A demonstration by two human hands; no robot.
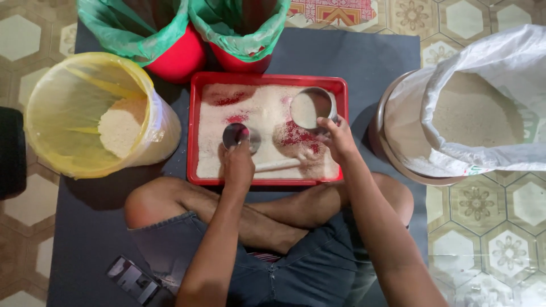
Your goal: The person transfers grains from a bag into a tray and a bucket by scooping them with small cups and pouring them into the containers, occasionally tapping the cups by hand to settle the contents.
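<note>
- Head cam looking down: my left hand (238,165) has its fingers curled round a small steel cup (236,135), set in the rice on the red tray (267,79).
- My right hand (336,138) pinches the rim of a bigger steel cup (312,108) with rice in it, at the tray's far right corner.
- Yellow-lined bucket (68,108) on my left, white rice sack (483,108) on my right.
</note>
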